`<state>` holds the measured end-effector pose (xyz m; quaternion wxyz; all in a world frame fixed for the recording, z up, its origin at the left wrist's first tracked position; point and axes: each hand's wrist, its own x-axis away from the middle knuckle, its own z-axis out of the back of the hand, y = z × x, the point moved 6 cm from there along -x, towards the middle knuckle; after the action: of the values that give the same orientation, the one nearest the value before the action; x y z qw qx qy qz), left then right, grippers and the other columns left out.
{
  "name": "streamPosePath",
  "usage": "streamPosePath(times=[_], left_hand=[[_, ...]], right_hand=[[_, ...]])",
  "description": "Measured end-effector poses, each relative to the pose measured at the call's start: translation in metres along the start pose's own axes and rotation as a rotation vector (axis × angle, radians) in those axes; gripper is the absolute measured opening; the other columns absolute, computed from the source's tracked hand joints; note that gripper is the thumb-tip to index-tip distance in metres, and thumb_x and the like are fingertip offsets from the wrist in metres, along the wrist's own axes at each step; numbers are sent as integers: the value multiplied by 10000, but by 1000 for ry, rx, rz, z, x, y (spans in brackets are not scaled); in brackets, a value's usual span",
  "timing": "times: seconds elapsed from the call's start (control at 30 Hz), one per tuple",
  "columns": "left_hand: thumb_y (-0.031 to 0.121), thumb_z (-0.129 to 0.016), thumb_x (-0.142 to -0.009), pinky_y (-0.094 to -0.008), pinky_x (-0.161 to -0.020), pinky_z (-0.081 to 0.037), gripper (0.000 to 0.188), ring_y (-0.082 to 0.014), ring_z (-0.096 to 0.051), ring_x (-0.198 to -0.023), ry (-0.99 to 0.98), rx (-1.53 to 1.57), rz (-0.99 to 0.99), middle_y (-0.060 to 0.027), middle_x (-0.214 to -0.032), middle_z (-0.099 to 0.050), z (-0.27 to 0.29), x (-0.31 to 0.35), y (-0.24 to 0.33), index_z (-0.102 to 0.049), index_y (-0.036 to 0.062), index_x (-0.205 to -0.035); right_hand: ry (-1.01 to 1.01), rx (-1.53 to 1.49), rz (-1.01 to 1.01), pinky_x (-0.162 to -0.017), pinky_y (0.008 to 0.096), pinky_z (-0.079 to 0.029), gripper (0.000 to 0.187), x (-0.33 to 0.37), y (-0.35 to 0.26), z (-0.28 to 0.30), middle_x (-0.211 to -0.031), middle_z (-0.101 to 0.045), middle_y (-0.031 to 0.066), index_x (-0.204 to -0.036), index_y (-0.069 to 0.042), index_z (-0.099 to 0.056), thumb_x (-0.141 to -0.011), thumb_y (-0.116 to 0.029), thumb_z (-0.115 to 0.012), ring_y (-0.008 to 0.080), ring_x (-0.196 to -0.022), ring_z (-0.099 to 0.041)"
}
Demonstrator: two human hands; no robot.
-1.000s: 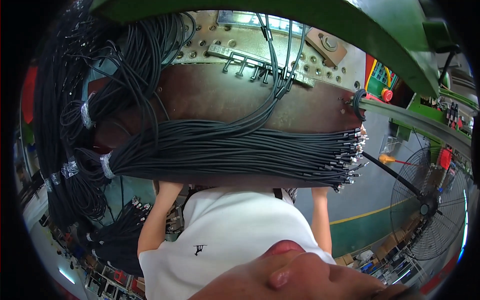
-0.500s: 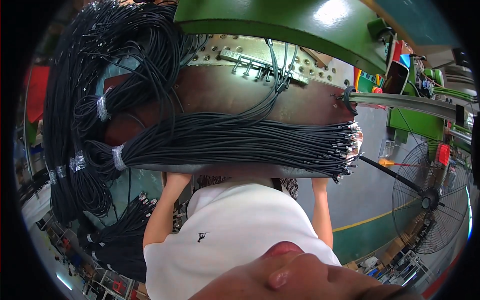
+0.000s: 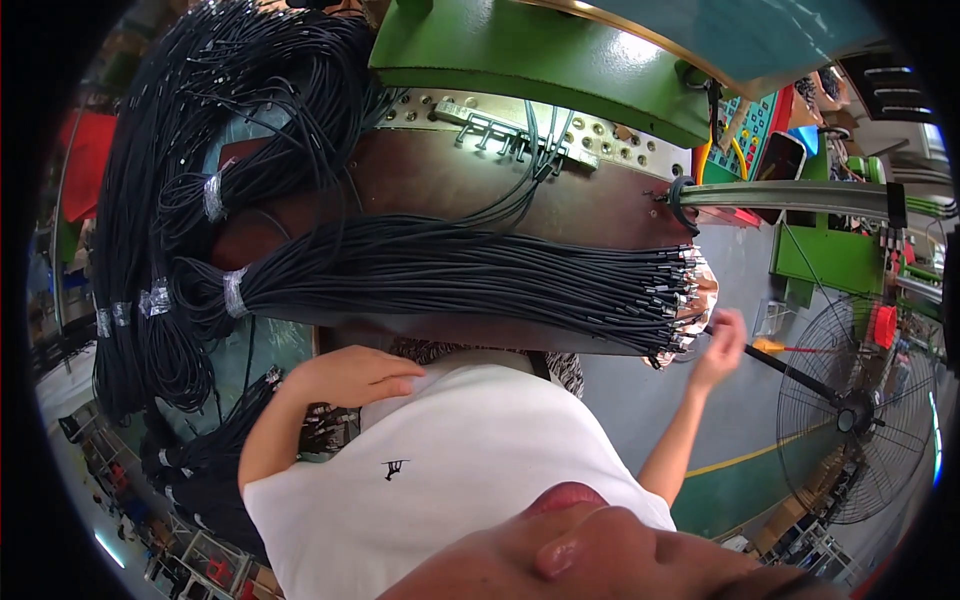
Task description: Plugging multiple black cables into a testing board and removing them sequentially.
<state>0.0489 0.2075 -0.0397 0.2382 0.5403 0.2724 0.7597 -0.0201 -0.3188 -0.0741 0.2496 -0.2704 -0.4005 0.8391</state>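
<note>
My left hand [image 3: 358, 377] is open in front of my white shirt, its fingers stretched toward the right, holding nothing. My right hand [image 3: 722, 348] is raised just beyond the right end of the table, somewhat blurred, fingers loosely apart with nothing visible in them. It is nearest to the connector ends [image 3: 680, 300] of a long bundle of black cables [image 3: 450, 275]. The bundle lies across the brown table [image 3: 420, 180], tied at its left with clear wrap [image 3: 234, 292]. A few cables run from it up to a metal fixture [image 3: 515, 140] with prongs.
A green machine body [image 3: 540, 75] overhangs the fixture at the back. Large hanks of black cable [image 3: 150, 210] hang at the left. A metal bar [image 3: 790, 200] with a cable loop [image 3: 682, 205] juts out at the right. A black floor fan [image 3: 852, 415] stands beyond my right arm.
Both hands have come out from below the table's front edge. The left now shows before my shirt; the right has risen beside the cable ends. The view has shifted slightly.
</note>
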Motion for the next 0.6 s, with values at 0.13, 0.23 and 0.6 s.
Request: streamPosePath(times=[0.13, 0.23, 0.6], left_hand=[[262, -551, -921, -386, -927, -462, 361, -342, -570, -1095, 331, 206, -619, -151, -1210, -592, 56, -9, 88, -571, 31, -1198], [289, -555, -911, -414, -1004, -398, 435, -315, -483, -1212, 545, -75, -790, -153, -1316, -504, 58, -58, 141, -516, 1, -1235], [408, -559, -868, -590, -1001, -326, 673, -365, -299, -1350, 1244, -664, 78, -210, -1424, -374, 132, -77, 62, -392, -15, -1364]], right_hand=[[-263, 245, 626, -924, 334, -430, 290, -51, -168, -66, -1132, -593, 139, -1163, -6, -590, -886, -88, -572, 256, -1044, -565], [-567, 417, 1056, -968, 424, -396, 527, -31, -239, -183, -1169, -555, 153, -1231, -27, -540, -785, -262, -697, 324, -1127, -502], [-950, 152, 934, -647, 376, -488, 337, -57, -239, -264, -776, -652, 109, -919, -57, -651, -870, -387, -601, 286, -743, -636]])
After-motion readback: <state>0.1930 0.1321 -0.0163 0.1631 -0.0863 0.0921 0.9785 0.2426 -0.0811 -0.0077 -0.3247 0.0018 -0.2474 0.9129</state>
